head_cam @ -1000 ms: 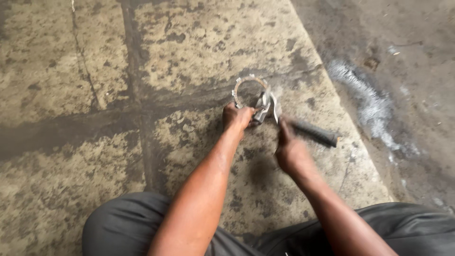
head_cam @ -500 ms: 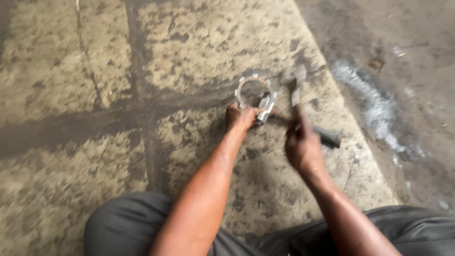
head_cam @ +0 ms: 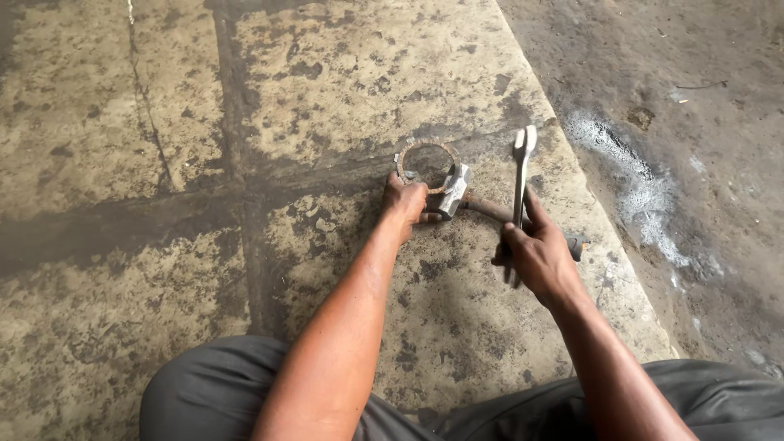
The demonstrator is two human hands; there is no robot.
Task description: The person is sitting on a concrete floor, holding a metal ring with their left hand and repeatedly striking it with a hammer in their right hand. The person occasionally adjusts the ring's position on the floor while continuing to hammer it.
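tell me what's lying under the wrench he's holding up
Under the wrench in the right hand lies a dark hammer handle on the stained concrete floor. The hand covers the handle's middle stretch.

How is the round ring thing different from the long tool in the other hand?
The ring is a rusty circle lying flat on the concrete floor, while the wrench is long, straight and pale silver. The left hand presses on the ring's near edge, next to a hammer; the right hand lifts the wrench off the floor, pointing away. Both look like metal.
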